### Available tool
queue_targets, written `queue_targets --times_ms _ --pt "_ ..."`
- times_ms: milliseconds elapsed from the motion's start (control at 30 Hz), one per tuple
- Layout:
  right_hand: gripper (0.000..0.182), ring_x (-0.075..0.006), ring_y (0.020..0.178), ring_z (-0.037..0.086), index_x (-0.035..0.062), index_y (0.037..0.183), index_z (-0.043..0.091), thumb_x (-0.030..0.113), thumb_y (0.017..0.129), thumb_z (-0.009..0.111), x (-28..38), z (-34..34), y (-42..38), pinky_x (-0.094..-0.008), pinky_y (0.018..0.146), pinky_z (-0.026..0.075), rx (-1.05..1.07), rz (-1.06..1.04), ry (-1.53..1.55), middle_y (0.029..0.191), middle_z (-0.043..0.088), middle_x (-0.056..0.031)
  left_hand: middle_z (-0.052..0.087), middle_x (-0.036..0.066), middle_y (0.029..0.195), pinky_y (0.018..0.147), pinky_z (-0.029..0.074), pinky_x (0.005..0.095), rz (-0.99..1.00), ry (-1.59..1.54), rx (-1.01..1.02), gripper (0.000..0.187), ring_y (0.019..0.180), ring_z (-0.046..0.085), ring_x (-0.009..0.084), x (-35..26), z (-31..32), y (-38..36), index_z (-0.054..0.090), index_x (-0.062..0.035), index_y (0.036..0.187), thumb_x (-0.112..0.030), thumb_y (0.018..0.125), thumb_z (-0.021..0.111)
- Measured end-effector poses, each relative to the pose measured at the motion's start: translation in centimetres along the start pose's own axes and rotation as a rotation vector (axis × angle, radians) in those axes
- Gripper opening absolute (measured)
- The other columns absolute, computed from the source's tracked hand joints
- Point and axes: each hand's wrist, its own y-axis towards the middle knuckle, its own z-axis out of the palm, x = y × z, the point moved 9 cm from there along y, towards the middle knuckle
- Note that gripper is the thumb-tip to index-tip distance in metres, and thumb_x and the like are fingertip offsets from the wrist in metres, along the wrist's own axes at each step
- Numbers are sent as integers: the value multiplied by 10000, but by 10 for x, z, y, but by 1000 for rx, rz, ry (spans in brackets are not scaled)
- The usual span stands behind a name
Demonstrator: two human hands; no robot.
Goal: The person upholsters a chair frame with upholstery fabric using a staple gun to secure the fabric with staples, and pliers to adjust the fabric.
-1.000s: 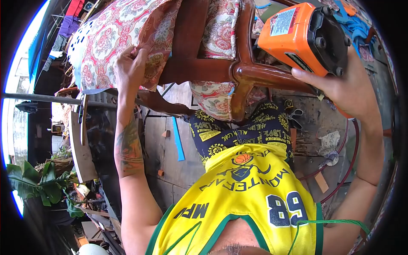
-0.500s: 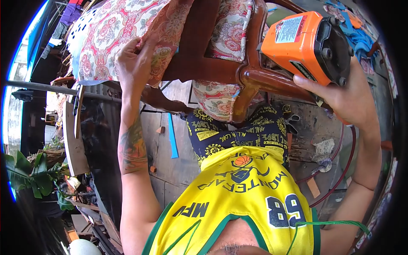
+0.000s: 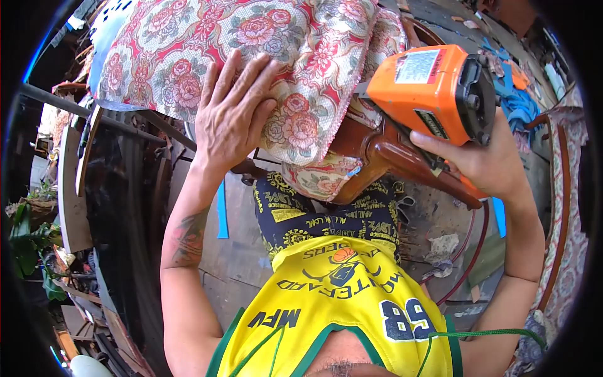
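My left hand (image 3: 235,113) lies flat with fingers spread on a floral upholstery fabric (image 3: 182,38) in red, cream and grey. The cloth drapes over a wooden chair frame (image 3: 402,157), whose polished brown wood shows at its right. In my right hand (image 3: 493,163) is an orange and black pneumatic staple gun (image 3: 411,85), its nose at the fabric's right edge. The fingers wrap its handle, partly hidden under the tool's body. Below the cloth, a padded floral part (image 3: 323,179) of the chair sits between my knees.
A dark red hose (image 3: 480,245) curves across the plank floor (image 3: 242,264) below my right hand. Blue fabric scraps (image 3: 521,107) lie at the upper right, beside another floral-covered wooden piece (image 3: 559,188). Wood scraps and a metal bar (image 3: 56,100) are on the left.
My left hand has gone from pinching the fabric's edge to lying flat on it. The fabric now covers the wooden frame, and the staple gun has shifted slightly left.
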Motion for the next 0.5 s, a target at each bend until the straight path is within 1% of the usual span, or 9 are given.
queue_targets --times_ms 33,100,200,267,300,367,400,433,500 --pt "408 -202 838 738 10 1111 729 196 793 903 3 6 6 -344 810 571 35 -2 22 966 778 -126 533 0 1560 1276 226 483 -14 -12 -7 491 1512 393 299 2 1 -4 550 -252 1518 -338 1036 584" --pt "393 -187 819 722 9 1111 729 179 799 896 6 17 19 -339 805 568 68 16 16 956 775 -126 517 -19 1574 1274 236 487 25 18 31 487 1515 386 294 2 6 -10 550 -260 1520 -332 1039 566" --pt "353 -168 814 708 12 1120 734 148 820 861 19 32 36 -347 808 567 110 -56 43 957 774 -133 502 -41 1586 1281 230 479 16 -2 44 492 1525 372 279 1 5 -16 549 -271 1521 -336 1034 568" --pt "349 -164 820 709 11 1123 736 149 825 854 22 40 46 -349 811 568 143 -28 48 961 775 -134 492 -55 1593 1287 228 469 17 -8 53 500 1531 365 267 1 7 -20 545 -287 1524 -341 1028 567" --pt "345 -160 826 710 10 1126 738 150 830 847 22 44 50 -350 815 568 168 2 67 965 776 -136 492 -55 1593 1287 228 469 9 -19 44 500 1531 365 267 2 5 -19 545 -287 1524 -341 1028 567" --pt "336 -160 834 713 9 1127 742 152 839 838 24 49 57 -349 817 571 188 22 57 974 779 -136 524 -11 1571 1287 226 488 22 -46 43 466 1516 391 295 0 3 -19 605 -258 1479 -294 1015 571" --pt "339 -161 839 713 10 1126 742 156 836 841 26 50 59 -349 820 572 191 26 58 971 779 -130 507 -27 1585 1290 222 489 20 -35 68 462 1523 377 292 1 5 -21 598 -328 1478 -332 1016 571" --pt "341 -162 845 714 11 1124 741 159 834 844 27 51 62 -349 823 573 194 30 62 968 779 -125 507 -27 1585 1290 222 489 10 -45 62 462 1523 377 292 2 4 -21 598 -328 1478 -332 1016 571" --pt "344 -163 847 714 12 1121 741 164 832 848 30 53 65 -349 825 574 189 39 33 966 777 -120 491 -37 1596 1291 219 494 21 -51 79 457 1526 370 295 2 5 -22 597 -375 1470 -360 1013 574"
